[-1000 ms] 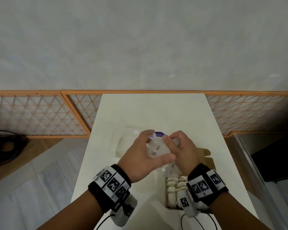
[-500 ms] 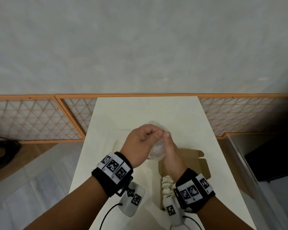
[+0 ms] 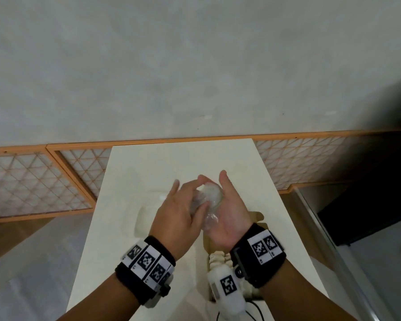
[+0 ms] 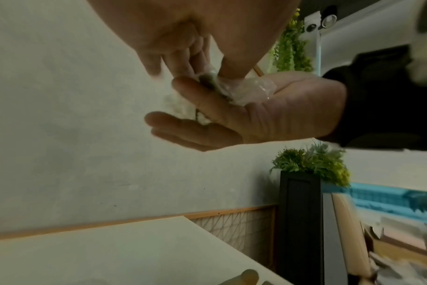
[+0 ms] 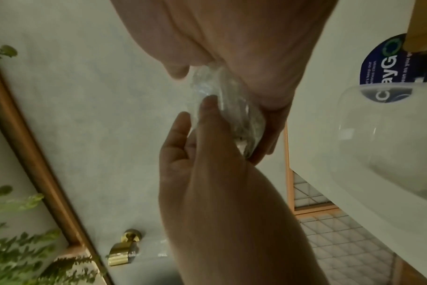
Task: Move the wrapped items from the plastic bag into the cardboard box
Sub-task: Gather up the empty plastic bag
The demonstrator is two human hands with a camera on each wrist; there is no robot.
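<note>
A crumpled clear plastic bag [image 3: 211, 193] is sandwiched between my two hands above the white table [image 3: 171, 158]. My right hand [image 3: 229, 205] lies palm up with straight fingers and carries the bag [image 4: 246, 90]. My left hand [image 3: 183, 205] presses on it from the left, fingers straight and spread, thumb on the plastic [image 5: 227, 108]. The cardboard box [image 3: 258, 216] sits below my right wrist. A row of pale wrapped items [image 3: 218, 260] shows inside it, partly hidden by the wrist camera.
A clear plastic container [image 3: 146, 218] stands on the table left of the box; in the right wrist view it [image 5: 378, 135] sits by a round blue sticker [image 5: 388, 63]. An orange lattice screen [image 3: 56, 181] runs behind the table.
Both hands gripped the bag with curled fingers a second ago. The right hand has turned palm up and flattened, and the left fingers have straightened over the crumpled bag.
</note>
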